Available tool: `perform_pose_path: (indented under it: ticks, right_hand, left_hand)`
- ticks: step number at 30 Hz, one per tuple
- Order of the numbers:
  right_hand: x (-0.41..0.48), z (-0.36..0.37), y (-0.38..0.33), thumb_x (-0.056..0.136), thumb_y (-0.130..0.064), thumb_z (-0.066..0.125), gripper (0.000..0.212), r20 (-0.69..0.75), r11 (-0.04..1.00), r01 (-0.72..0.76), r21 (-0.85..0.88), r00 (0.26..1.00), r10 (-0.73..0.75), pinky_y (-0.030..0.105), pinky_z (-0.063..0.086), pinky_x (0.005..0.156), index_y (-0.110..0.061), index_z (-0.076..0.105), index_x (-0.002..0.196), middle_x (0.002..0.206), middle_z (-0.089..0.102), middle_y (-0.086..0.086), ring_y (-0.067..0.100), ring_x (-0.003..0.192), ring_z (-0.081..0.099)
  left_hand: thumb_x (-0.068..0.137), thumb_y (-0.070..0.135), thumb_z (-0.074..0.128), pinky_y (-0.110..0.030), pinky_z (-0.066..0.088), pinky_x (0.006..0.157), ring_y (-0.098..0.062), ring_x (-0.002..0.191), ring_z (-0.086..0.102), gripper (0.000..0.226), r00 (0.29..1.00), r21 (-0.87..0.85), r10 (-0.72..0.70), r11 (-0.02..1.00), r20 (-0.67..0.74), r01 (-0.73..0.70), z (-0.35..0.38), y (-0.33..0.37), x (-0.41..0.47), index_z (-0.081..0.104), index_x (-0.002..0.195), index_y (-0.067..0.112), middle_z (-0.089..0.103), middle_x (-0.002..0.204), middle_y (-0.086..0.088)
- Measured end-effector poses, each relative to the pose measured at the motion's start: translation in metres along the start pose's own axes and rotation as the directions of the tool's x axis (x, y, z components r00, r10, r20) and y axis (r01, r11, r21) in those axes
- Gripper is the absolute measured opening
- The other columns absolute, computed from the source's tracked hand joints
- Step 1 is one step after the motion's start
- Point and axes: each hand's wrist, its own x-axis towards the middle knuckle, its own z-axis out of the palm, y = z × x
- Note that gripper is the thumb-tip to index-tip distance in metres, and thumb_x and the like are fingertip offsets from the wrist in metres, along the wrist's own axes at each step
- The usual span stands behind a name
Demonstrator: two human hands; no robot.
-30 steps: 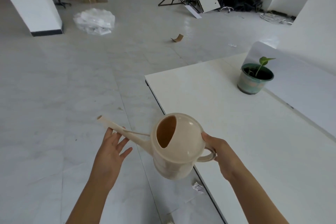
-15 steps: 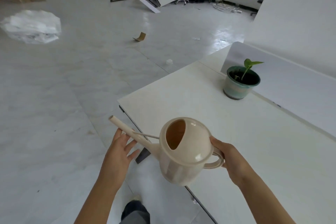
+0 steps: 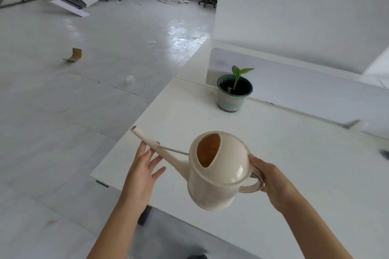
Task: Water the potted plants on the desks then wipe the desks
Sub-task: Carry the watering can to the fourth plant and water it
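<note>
My left hand point(image 3: 140, 171): open, fingers spread, cradling the spout underneath. Watering can point(image 3: 216, 172): cream, held above the desk point(image 3: 294, 174). My right hand point(image 3: 268, 178): closed round its handle. Potted plant point(image 3: 234, 90): beyond, well apart.

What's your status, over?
Right hand gripping watering can handle; left hand open under spout. Potted plant ahead on desk, unwatered. Path clear.

Cream watering can point(image 3: 219, 176) with orange-tan inside; green-rimmed pot point(image 3: 231, 99) banded pale grey and teal; bright green sprout point(image 3: 240, 73); white desk point(image 3: 294, 164); brown cardboard scrap point(image 3: 74, 54).
</note>
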Motion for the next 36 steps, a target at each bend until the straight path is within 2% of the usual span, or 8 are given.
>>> perform_pose_path:
  ticks: [8, 13, 18, 21, 24, 27, 30, 36]
  right_hand:
    - [0.008, -0.04, -0.005, 0.089, -0.044, 0.044, 0.037, -0.125, 0.997, -0.019, 0.075, 0.992, 0.029, 0.045, 0.035, 0.104, -0.025, 0.075, 0.086, 0.093, 0.075, -0.005, 0.011, 0.095, 0.065]
    - [0.016, -0.066, -0.003, 0.089, -0.042, 0.044, 0.042, -0.184, 0.991, 0.008, 0.136, 0.983, 0.017, 0.037, 0.037, 0.093, -0.022, 0.076, 0.073, 0.079, 0.076, -0.01, -0.001, 0.079, 0.067]
    - [0.019, -0.088, 0.005, 0.087, -0.045, 0.046, 0.042, -0.23, 0.973, -0.043, 0.229, 0.968, 0.097, 0.043, 0.034, 0.099, -0.016, 0.075, 0.083, 0.093, 0.075, 0.0, 0.007, 0.096, 0.064]
    - [0.019, -0.1, 0.006, 0.088, -0.041, 0.046, 0.04, -0.287, 0.959, -0.009, 0.282, 0.953, 0.094, 0.031, 0.044, 0.08, -0.013, 0.074, 0.081, 0.09, 0.074, 0.002, 0.007, 0.093, 0.064]
    - [0.015, -0.105, 0.009, 0.09, -0.033, 0.047, 0.039, -0.36, 0.941, 0.062, 0.332, 0.931, 0.066, 0.021, 0.042, 0.064, -0.004, 0.071, 0.086, 0.086, 0.072, 0.0, 0.003, 0.087, 0.065]
    - [0.018, -0.109, 0.012, 0.089, -0.026, 0.05, 0.037, -0.42, 0.937, 0.102, 0.335, 0.906, 0.051, 0.029, 0.039, 0.077, 0.009, 0.064, 0.09, 0.088, 0.068, 0.005, 0.007, 0.088, 0.063]
    - [0.024, -0.11, 0.007, 0.088, -0.016, 0.053, 0.023, -0.479, 0.944, 0.113, 0.311, 0.876, 0.053, 0.035, 0.036, 0.089, 0.002, 0.066, 0.086, 0.089, 0.068, 0.006, 0.014, 0.096, 0.059]
    - [0.046, -0.099, -0.009, 0.091, -0.011, 0.051, 0.013, -0.517, 0.961, 0.128, 0.245, 0.856, 0.018, 0.02, 0.035, 0.063, -0.007, 0.061, 0.083, 0.081, 0.061, 0.012, 0.014, 0.079, 0.054]
  left_hand:
    - [0.097, 0.029, 0.033, -0.049, 0.033, 0.1, -0.03, 0.124, 0.045, 0.045, 0.99, -0.004, -0.063, 0.998, 0.124, 0.064, 0.058, -0.014, 0.043, 0.03, 0.14, 0.039, 0.044, 0.141, 0.01]
    - [0.097, 0.029, 0.034, -0.049, 0.038, 0.096, -0.033, 0.121, 0.048, 0.047, 0.976, 0.034, -0.107, 0.994, 0.189, 0.103, 0.092, -0.028, 0.07, 0.027, 0.142, 0.04, 0.042, 0.142, 0.011]
    - [0.098, 0.029, 0.034, -0.042, 0.037, 0.096, -0.03, 0.122, 0.048, 0.044, 0.962, 0.107, -0.134, 0.988, 0.239, 0.111, 0.131, -0.044, 0.091, 0.028, 0.14, 0.041, 0.043, 0.14, 0.011]
    - [0.097, 0.029, 0.036, -0.041, 0.038, 0.097, -0.028, 0.118, 0.051, 0.045, 0.94, 0.168, -0.167, 0.978, 0.297, 0.121, 0.156, -0.051, 0.107, 0.026, 0.14, 0.041, 0.047, 0.132, 0.012]
    - [0.097, 0.029, 0.039, -0.041, 0.039, 0.099, -0.022, 0.111, 0.055, 0.046, 0.911, 0.246, -0.208, 0.961, 0.357, 0.123, 0.18, -0.058, 0.123, 0.026, 0.138, 0.044, 0.055, 0.118, 0.015]
    - [0.096, 0.029, 0.04, -0.041, 0.04, 0.098, -0.019, 0.107, 0.056, 0.05, 0.881, 0.313, -0.244, 0.943, 0.406, 0.117, 0.201, -0.064, 0.141, 0.022, 0.142, 0.041, 0.052, 0.128, 0.007]
    - [0.096, 0.03, 0.042, -0.038, 0.043, 0.094, -0.022, 0.108, 0.056, 0.055, 0.856, 0.358, -0.278, 0.926, 0.435, 0.119, 0.216, -0.067, 0.162, 0.018, 0.145, 0.037, 0.045, 0.138, 0.001]
    - [0.094, 0.031, 0.042, -0.045, 0.041, 0.102, -0.03, 0.115, 0.055, 0.057, 0.829, 0.419, -0.326, 0.899, 0.455, 0.123, 0.233, -0.068, 0.2, 0.014, 0.144, 0.041, 0.053, 0.127, -0.01]
